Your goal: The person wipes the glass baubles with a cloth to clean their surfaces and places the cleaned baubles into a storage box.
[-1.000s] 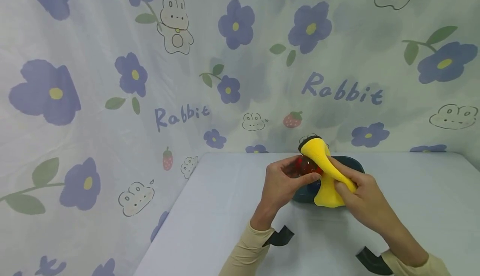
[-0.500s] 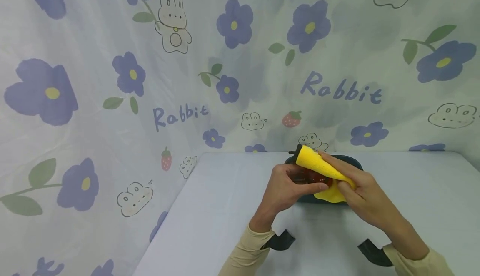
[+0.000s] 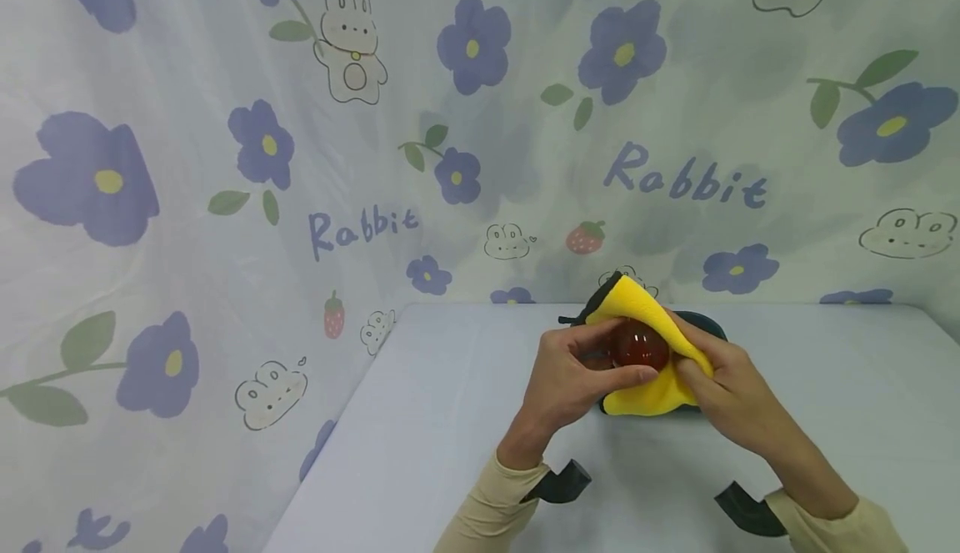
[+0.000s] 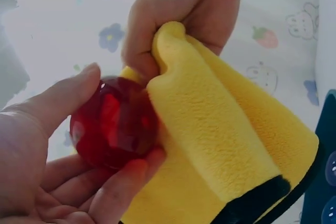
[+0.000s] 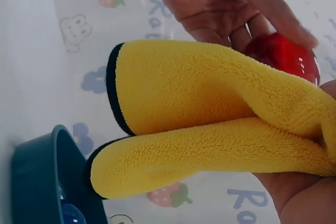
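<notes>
My left hand (image 3: 558, 378) holds a shiny, see-through red ball (image 3: 641, 347), thumb on one side and fingers on the other. My right hand (image 3: 738, 394) grips a bunched yellow cloth (image 3: 647, 299) with dark edging. In the head view the cloth drapes behind and beside the ball. From the left wrist, the red ball (image 4: 113, 124) sits against a fold of the fleecy cloth (image 4: 202, 108), close to the right hand (image 4: 184, 9). In the right wrist view, the cloth (image 5: 178, 82) covers part of the ball (image 5: 283, 56).
A dark teal tub (image 5: 34, 171) stands on the white table (image 3: 435, 419) behind the hands, mostly hidden by them in the head view. A blue ball (image 5: 72, 214) shows inside it. A flower-printed curtain (image 3: 510, 136) hangs behind the table.
The cloth has shifted over the ball, dipping and then lifting to bare more of its front. The ball has moved slightly right in the left hand. Both hands keep their hold.
</notes>
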The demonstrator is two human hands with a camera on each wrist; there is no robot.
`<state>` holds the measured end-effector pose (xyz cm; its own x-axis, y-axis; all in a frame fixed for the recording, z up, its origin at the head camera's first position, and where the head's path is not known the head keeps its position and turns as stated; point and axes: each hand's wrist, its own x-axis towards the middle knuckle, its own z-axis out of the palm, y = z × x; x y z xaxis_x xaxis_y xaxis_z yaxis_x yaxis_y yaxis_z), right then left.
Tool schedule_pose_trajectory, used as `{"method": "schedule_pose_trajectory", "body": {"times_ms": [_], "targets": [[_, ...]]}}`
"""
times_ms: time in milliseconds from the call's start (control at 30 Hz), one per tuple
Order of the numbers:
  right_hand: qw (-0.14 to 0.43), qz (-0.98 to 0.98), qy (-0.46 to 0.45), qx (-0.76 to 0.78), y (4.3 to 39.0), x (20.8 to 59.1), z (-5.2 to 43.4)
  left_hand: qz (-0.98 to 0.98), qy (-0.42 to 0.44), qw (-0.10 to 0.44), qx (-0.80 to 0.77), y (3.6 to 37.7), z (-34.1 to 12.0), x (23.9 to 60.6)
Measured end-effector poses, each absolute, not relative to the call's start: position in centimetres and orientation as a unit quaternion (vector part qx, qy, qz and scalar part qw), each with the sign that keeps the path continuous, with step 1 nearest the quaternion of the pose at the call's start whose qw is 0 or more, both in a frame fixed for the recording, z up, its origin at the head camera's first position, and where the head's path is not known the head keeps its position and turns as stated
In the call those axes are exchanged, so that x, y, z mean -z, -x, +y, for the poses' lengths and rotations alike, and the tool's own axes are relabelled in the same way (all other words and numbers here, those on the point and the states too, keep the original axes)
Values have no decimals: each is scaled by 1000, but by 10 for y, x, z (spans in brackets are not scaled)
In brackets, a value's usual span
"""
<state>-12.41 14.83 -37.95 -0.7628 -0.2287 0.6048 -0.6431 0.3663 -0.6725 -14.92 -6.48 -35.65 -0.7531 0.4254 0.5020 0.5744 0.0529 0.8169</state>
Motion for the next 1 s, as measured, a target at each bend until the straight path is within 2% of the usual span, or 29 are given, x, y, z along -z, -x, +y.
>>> {"method": "schedule_pose_trajectory", "body": {"times_ms": [533, 800, 1000], "targets": [[204, -812, -213, -503, 119, 378, 134, -698, 304, 157, 629, 157, -57, 365], [210, -827, -195, -483, 114, 375, 130, -731, 273, 165, 603, 161, -61, 368], [231, -829, -195, -470, 107, 372, 128, -742, 266, 145, 598, 164, -66, 367]]}}
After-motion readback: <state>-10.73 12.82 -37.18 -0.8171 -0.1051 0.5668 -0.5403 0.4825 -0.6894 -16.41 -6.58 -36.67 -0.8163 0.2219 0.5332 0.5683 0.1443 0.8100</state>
